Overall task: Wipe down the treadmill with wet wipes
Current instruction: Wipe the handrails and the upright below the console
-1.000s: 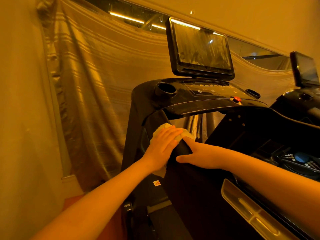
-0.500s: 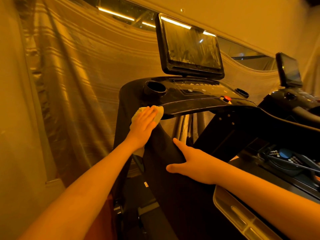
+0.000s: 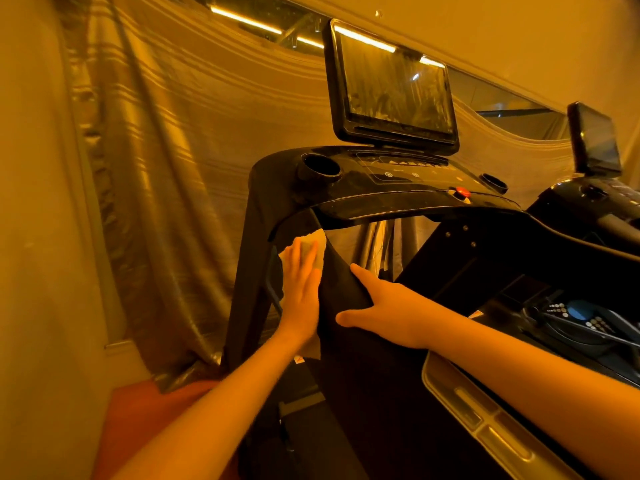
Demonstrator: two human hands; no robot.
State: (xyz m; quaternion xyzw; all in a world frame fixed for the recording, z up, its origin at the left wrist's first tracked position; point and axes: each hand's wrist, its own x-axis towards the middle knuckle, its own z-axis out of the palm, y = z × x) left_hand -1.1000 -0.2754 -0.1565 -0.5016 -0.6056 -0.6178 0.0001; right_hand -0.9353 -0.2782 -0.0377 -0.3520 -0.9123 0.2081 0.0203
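A black treadmill [image 3: 398, 206] fills the middle of the view, with a console, a tilted screen [image 3: 393, 86] and a red stop button [image 3: 462, 192]. My left hand [image 3: 301, 289] lies flat with straight fingers on a pale wet wipe [image 3: 318, 247], pressing it against the left handrail arm just under the console. My right hand [image 3: 384, 306] rests on the inner side of the same arm, thumb spread, fingers wrapped over its edge and partly hidden.
A second treadmill [image 3: 595, 202] with its own screen stands at the right, and a control panel with buttons [image 3: 581, 317] sits below it. A draped curtain [image 3: 166, 168] hangs behind. A wall [image 3: 38, 237] closes the left side. A grey side rail [image 3: 485, 420] runs at lower right.
My left hand slid the wipe up the handrail arm to the console, then back down a little. My right hand shifted slightly down the arm.
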